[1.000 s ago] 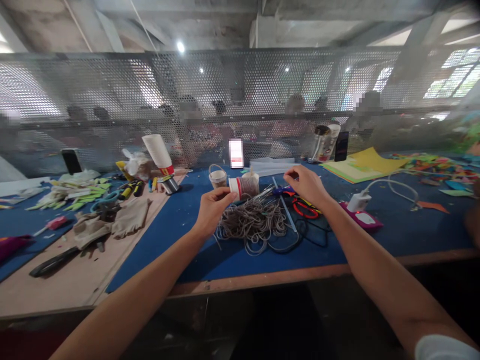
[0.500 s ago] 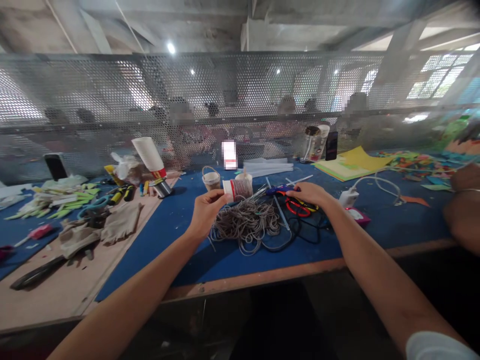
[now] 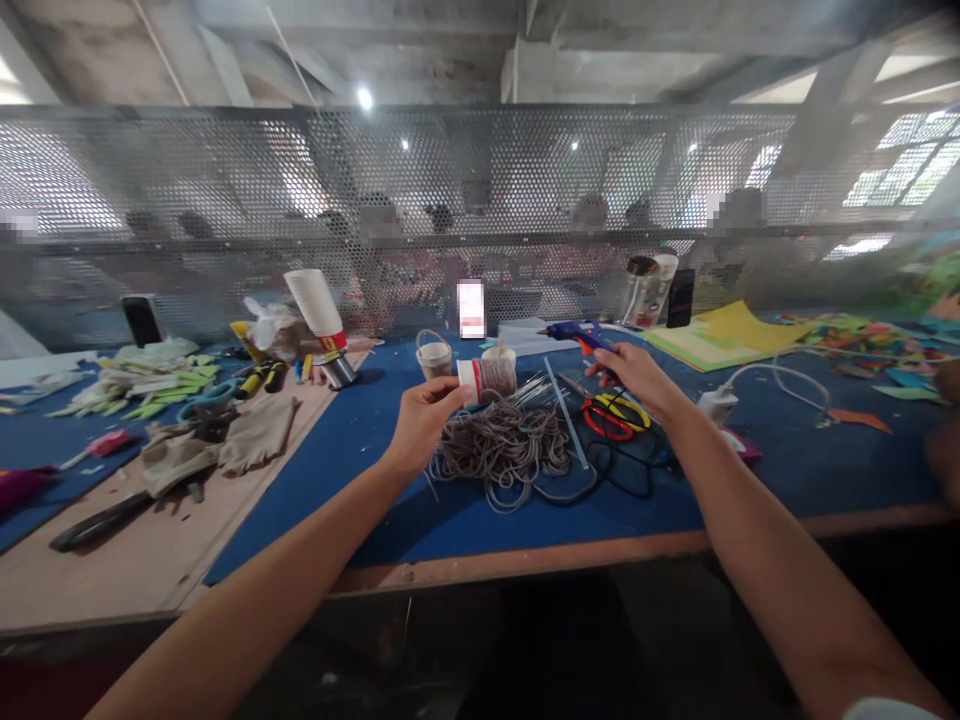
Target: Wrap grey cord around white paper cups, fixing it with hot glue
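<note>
My left hand [image 3: 429,418] is closed on a paper cup [image 3: 495,378] lying on its side, white and red at the near end and wrapped in grey-brown cord farther along. Under it spreads a loose heap of grey cord [image 3: 502,445]. My right hand [image 3: 634,378] grips the handle of a blue glue gun [image 3: 576,330] with an orange trigger, raised off the table, its nozzle towards the left. Below that hand lie scissors [image 3: 609,418] with red and yellow handles and a black cable. A clear glue stick [image 3: 566,412] rests beside the cord.
Behind the cord stands a small cup with a looped handle [image 3: 434,358]. Stacked paper cups [image 3: 315,308] lean at the left, near gloves [image 3: 259,440] and scraps. Coloured paper [image 3: 731,335] and a white charger [image 3: 718,403] lie right. A perforated metal screen [image 3: 480,180] closes off the back.
My right hand has lifted the glue gun off the table, uncovering the scissors. The left hand still holds the cord-wrapped cup. The whole view has shifted slightly.
</note>
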Action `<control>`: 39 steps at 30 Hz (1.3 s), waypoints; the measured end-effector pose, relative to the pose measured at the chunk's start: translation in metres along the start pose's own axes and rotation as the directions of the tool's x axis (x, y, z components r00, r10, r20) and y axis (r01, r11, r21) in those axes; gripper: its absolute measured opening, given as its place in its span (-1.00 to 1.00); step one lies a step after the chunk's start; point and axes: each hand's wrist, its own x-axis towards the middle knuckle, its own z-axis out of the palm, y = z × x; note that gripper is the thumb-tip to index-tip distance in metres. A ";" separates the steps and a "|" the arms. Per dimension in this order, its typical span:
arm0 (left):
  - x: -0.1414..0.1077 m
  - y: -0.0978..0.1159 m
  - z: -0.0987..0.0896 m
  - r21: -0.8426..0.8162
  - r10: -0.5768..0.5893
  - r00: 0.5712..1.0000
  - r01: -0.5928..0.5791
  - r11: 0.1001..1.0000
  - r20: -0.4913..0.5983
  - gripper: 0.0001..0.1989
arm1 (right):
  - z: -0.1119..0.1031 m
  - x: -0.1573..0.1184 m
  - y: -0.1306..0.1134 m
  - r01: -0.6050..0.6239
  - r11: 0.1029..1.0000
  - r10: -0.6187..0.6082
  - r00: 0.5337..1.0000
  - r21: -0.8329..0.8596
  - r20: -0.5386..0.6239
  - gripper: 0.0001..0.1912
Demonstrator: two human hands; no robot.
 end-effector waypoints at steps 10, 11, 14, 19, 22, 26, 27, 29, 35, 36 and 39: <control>0.000 -0.003 -0.001 0.001 0.013 1.000 -0.013 1.000 0.017 -0.81 | 0.032 -0.025 -0.034 0.145 0.887 -0.164 0.986 0.439 0.004 -0.68; -0.001 -0.003 -0.001 0.002 0.013 1.000 -0.013 1.000 0.017 -0.81 | 0.034 -0.027 -0.037 0.183 0.897 -0.201 0.980 0.402 0.002 -0.73; -0.001 -0.002 -0.001 0.008 0.002 1.000 -0.002 1.000 0.018 -0.78 | 0.040 -0.033 -0.044 0.271 0.928 -0.282 0.959 0.257 0.007 -0.83; -0.002 0.000 -0.001 0.023 -0.027 0.999 0.027 0.999 0.030 -0.74 | 0.049 -0.042 -0.052 0.325 0.926 -0.331 0.944 0.192 -0.002 -0.84; -0.002 0.000 0.000 0.041 -0.029 0.999 0.028 0.999 0.027 -0.71 | 0.053 -0.046 -0.054 0.323 0.927 -0.329 0.944 0.191 -0.004 -0.74; -0.002 -0.001 0.000 0.047 -0.024 0.999 0.023 0.999 0.023 -0.69 | 0.054 -0.048 -0.056 0.281 0.950 -0.286 0.958 0.139 0.020 -0.62; -0.002 -0.001 0.000 0.041 -0.028 0.999 0.027 0.999 0.022 -0.68 | 0.054 -0.049 -0.056 0.274 0.952 -0.280 0.960 0.138 0.022 -0.61; -0.002 -0.002 0.000 0.030 -0.036 0.999 0.035 0.999 0.016 -0.67 | 0.057 -0.050 -0.056 0.281 0.950 -0.286 0.958 0.134 0.020 -0.62; 0.000 -0.004 -0.001 0.044 -0.002 1.000 0.002 0.999 0.005 -0.70 | 0.067 -0.054 -0.053 0.304 0.950 -0.306 0.951 0.072 0.031 -0.59; 0.000 -0.004 -0.002 0.044 0.001 1.000 -0.001 0.999 0.008 -0.71 | 0.067 -0.055 -0.054 0.302 0.952 -0.304 0.952 0.045 0.038 -0.58; 0.001 -0.006 -0.003 0.037 0.008 1.000 -0.009 0.999 0.009 -0.71 | 0.068 -0.058 -0.056 0.337 0.939 -0.335 0.941 -0.060 0.049 -0.57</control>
